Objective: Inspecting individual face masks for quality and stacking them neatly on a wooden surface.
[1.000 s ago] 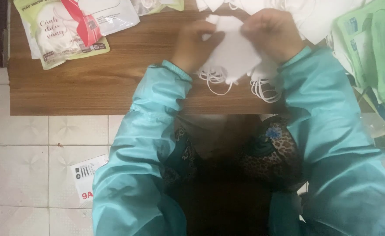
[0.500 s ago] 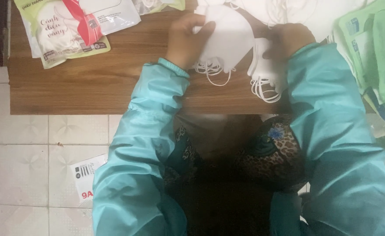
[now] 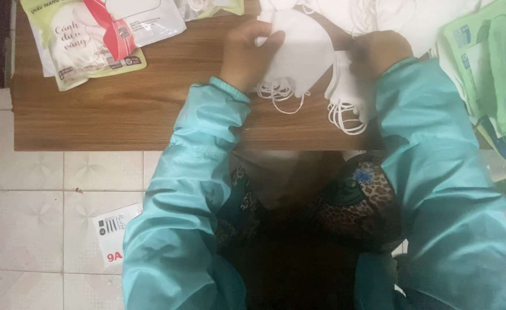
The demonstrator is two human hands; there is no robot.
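Observation:
My left hand [image 3: 242, 54] grips a stack of white folded face masks [image 3: 299, 54] over the wooden table [image 3: 121, 109]; their white ear loops [image 3: 281, 95] dangle below it. My right hand [image 3: 379, 51] holds a second small bunch of white masks [image 3: 350, 86], whose loops [image 3: 345, 117] hang near the table's front edge. The two bunches are a little apart. Both arms wear teal sleeves [image 3: 201, 143].
Printed mask packets [image 3: 86, 40] lie at the table's far left. A heap of loose white masks [image 3: 413, 17] sits at the back right. Green packets [image 3: 494, 74] are stacked on the right. A white label [image 3: 112, 232] lies on the tiled floor.
One white bundle held by both hands has been parted into two bunches. My left hand moved its stack up and left; my right hand kept the other at the right.

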